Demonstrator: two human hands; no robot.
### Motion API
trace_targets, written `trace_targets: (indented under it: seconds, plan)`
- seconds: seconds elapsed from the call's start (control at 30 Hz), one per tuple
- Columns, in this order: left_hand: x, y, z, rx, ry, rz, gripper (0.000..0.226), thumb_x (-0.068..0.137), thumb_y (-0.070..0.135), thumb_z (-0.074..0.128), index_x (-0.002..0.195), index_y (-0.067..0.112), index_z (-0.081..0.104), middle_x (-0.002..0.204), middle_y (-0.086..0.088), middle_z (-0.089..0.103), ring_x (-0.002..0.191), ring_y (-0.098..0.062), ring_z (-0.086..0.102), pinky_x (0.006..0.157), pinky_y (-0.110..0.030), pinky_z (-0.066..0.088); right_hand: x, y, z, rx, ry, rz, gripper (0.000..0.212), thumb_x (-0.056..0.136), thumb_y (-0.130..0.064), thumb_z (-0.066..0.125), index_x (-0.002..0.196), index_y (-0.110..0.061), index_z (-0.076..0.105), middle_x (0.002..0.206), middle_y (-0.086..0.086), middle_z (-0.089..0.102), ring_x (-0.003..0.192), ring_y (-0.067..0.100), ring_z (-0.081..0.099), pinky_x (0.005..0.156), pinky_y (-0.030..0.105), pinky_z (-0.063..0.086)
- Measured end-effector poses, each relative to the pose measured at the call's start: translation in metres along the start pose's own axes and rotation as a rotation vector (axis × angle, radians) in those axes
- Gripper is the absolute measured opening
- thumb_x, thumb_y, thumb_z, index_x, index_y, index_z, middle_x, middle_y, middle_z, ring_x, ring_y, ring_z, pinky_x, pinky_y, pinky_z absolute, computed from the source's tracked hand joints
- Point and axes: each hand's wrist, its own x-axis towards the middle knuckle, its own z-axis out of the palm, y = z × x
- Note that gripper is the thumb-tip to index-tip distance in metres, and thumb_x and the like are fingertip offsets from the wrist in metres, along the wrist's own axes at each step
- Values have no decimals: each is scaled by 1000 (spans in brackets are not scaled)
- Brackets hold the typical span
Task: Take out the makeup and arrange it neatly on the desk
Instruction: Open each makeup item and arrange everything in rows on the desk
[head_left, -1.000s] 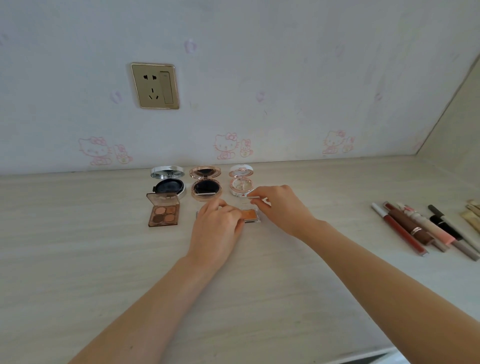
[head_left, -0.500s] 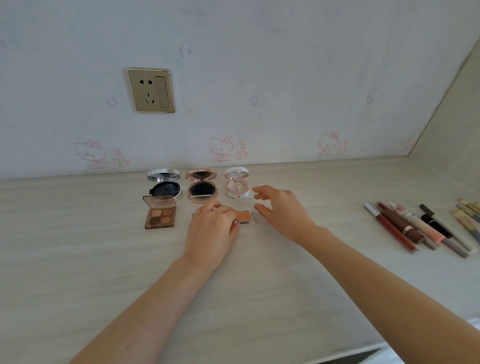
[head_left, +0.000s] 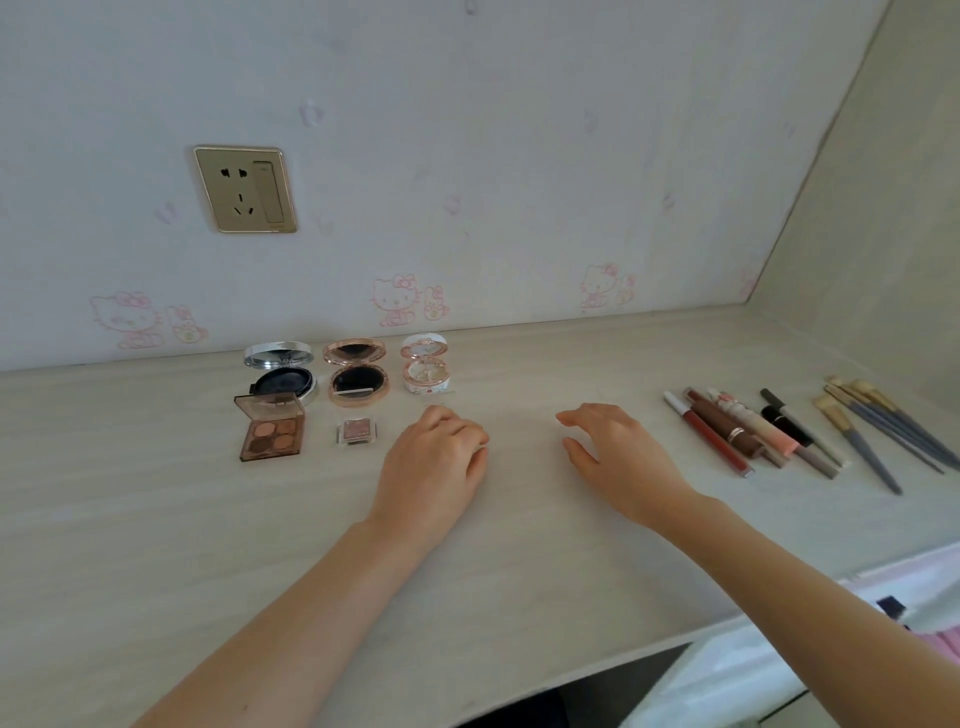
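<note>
Makeup's lined up on the desk (head_left: 156, 519) around the open rose-gold compact (head_left: 357, 376): silver compact (head_left: 280, 374) left of it, little white compact (head_left: 425, 366) right of it, four-shade palette (head_left: 271, 434) front-left, tiny single shadow (head_left: 357, 431) just in front. Left hand (head_left: 434, 462) sits front-right of that compact with its fingers tucked under, so can't tell if it's got anything. Right hand (head_left: 618, 452) is further right, fingers loose and spread, with the lip tubes (head_left: 727, 431) and brushes (head_left: 872, 426) way off right.

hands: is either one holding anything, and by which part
The right hand is open and holds nothing. The left hand curls its fingers down onto the desk; whether anything is under them cannot be told.
</note>
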Motion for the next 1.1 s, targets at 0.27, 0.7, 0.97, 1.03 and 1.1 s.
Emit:
trace_targets:
  seconds: [0.27,0.7,0.97,1.03,1.1]
  plan:
    - [24,54,34,-56,-155,149,15,82,15,62,92,11,72,86,1,72,98,-23,61,71,-36,54,-42,50,-34,-81,77,68,31,96,-25,51,126,-20,59,129,-1,57,132,13,37,99,25,35]
    - [99,122,99,-329,-416,-21,34,93,21,49,125,15,60,125,-3,62,125,-20,42,100,-34,40,-72,122,-67,-132,211,213,27,91,-20,58,116,-15,66,112,2,67,113,22,51,90,36,47]
    - [131,144,134,-292,-486,-50,39,94,24,50,131,13,54,131,-10,53,127,-30,36,104,-36,35,-70,135,-69,-204,244,218,23,92,-22,57,110,-12,67,108,3,65,104,24,51,82,31,43]
    - [134,147,140,-279,-496,-41,41,94,25,50,133,12,51,135,-9,50,129,-30,33,106,-37,34,-69,136,-67,-209,261,209,23,90,-24,59,108,-12,68,110,3,64,107,25,50,82,33,45]
    - [136,148,145,-268,-488,-32,43,94,27,52,133,12,51,136,-8,48,130,-30,32,107,-38,33,-67,135,-63,-198,261,207,24,90,-27,60,108,-13,69,113,2,63,110,25,48,85,37,47]
